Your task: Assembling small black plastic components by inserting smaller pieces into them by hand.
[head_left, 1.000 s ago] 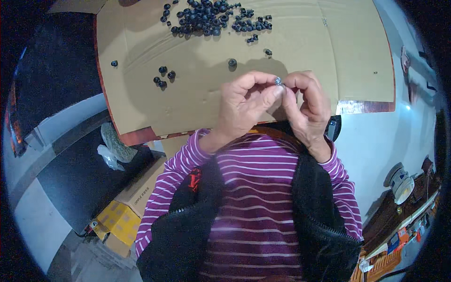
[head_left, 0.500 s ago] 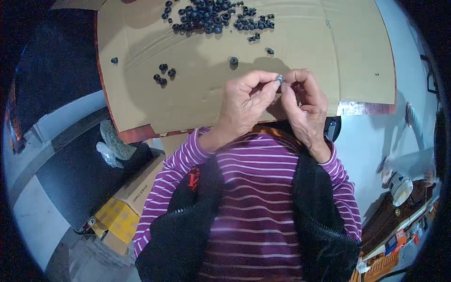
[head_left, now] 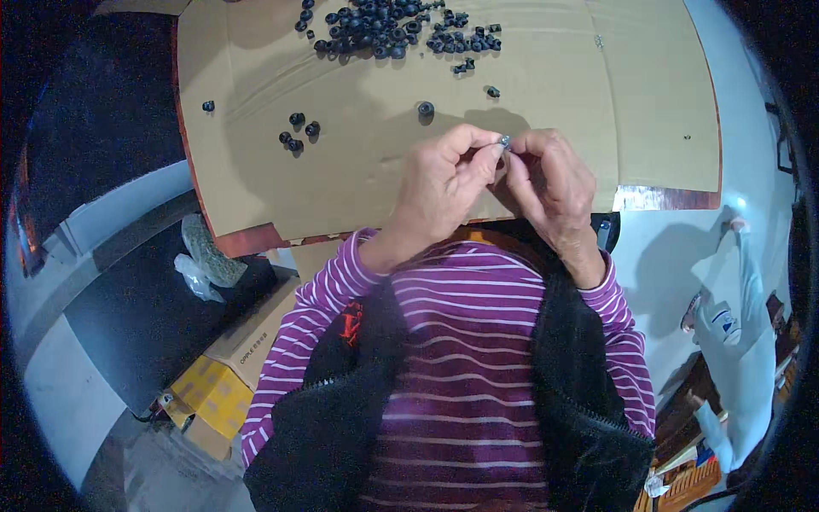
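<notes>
Thumb and forefinger of my left hand (head_left: 439, 179) pinch a small shiny metal piece (head_left: 505, 142), too small to name its kind. My right hand (head_left: 556, 183) is closed beside it, fingertips meeting at the piece's right side; whatever they hold is hidden. Both hands are above the near edge of the cardboard-covered table (head_left: 341, 192). Beyond my left hand stands a single round black part (head_left: 426, 108). A smaller dark part (head_left: 493, 91) lies past the fingertips. Several black parts form a small group (head_left: 296, 132) to the left.
A large heap of black parts (head_left: 371, 30) covers the table's far middle, with smaller fittings (head_left: 465, 41) at its right. One part (head_left: 208, 106) lies near the left edge. Cardboard boxes (head_left: 213, 388) stand low at left. A person in pale clothing (head_left: 738, 316) is at the right.
My hands stay nearly in place, with the metal piece shifted slightly left and my right fingers a little changed in pose. At right, the person in pale clothing has come further into view.
</notes>
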`<state>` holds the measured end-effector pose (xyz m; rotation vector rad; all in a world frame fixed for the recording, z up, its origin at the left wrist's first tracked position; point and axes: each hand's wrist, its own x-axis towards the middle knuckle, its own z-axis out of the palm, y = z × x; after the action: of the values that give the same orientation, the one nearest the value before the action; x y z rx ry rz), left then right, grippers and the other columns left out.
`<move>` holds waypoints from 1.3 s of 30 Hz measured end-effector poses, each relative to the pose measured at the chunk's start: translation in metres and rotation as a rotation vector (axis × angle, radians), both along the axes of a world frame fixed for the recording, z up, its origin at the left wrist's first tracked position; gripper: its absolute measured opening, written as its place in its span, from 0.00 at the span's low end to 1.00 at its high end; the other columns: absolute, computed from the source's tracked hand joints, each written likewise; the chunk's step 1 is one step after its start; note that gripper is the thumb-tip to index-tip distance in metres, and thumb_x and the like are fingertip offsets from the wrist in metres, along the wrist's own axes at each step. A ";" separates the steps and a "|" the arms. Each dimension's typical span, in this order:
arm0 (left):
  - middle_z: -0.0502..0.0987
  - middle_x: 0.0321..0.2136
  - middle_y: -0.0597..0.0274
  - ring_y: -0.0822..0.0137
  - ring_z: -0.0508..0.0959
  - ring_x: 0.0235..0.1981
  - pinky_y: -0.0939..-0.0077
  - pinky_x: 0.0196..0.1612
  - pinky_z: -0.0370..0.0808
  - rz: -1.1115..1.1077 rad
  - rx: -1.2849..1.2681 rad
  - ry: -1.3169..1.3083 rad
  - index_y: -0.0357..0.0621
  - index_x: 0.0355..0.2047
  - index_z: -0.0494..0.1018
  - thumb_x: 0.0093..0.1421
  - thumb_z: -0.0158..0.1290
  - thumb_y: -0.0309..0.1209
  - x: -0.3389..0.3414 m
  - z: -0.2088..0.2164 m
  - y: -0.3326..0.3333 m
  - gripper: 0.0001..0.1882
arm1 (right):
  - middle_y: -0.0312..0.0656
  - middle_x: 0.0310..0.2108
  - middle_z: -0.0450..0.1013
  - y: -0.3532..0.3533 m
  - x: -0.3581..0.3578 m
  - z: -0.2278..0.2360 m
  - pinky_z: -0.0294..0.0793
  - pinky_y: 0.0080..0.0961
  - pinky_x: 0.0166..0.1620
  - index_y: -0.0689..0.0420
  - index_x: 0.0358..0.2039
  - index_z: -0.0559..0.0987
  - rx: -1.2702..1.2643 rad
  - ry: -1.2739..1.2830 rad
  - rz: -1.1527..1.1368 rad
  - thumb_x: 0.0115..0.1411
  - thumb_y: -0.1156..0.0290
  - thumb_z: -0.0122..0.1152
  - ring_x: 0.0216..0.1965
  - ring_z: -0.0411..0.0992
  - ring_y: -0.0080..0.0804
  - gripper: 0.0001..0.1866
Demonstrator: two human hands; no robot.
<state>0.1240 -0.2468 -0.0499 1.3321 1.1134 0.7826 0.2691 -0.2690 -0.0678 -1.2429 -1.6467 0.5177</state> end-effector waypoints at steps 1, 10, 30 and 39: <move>0.74 0.22 0.62 0.77 0.72 0.22 0.83 0.24 0.70 0.001 -0.001 -0.001 0.32 0.33 0.70 0.56 0.48 0.25 0.000 0.000 0.000 0.08 | 0.43 0.24 0.68 0.000 0.000 0.000 0.67 0.18 0.25 0.63 0.28 0.71 -0.001 -0.001 0.001 0.46 0.83 0.58 0.23 0.68 0.27 0.08; 0.72 0.19 0.62 0.78 0.71 0.21 0.82 0.23 0.69 -0.063 0.011 0.117 0.34 0.30 0.70 0.54 0.49 0.25 -0.001 -0.001 0.006 0.06 | 0.40 0.24 0.69 -0.002 0.000 -0.003 0.67 0.17 0.25 0.62 0.29 0.71 0.074 -0.111 -0.031 0.47 0.82 0.57 0.23 0.68 0.23 0.07; 0.74 0.27 0.67 0.81 0.71 0.29 0.88 0.32 0.69 0.000 -0.116 -0.040 0.36 0.32 0.72 0.53 0.50 0.20 0.004 0.004 0.004 0.05 | 0.30 0.27 0.69 -0.008 -0.007 0.011 0.65 0.08 0.31 0.63 0.33 0.71 -0.561 0.731 -0.049 0.53 0.82 0.54 0.27 0.66 0.12 0.06; 0.73 0.22 0.63 0.79 0.71 0.21 0.87 0.25 0.70 -0.079 -0.393 -0.188 0.32 0.32 0.70 0.57 0.47 0.24 -0.004 0.013 0.014 0.06 | 0.30 0.25 0.67 -0.007 0.002 0.003 0.64 0.08 0.28 0.63 0.33 0.71 -0.336 0.349 0.006 0.53 0.83 0.53 0.25 0.64 0.11 0.06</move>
<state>0.1202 -0.2331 -0.0369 0.9464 0.9974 0.5808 0.2711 -0.2762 -0.0647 -1.2987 -1.3022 0.9877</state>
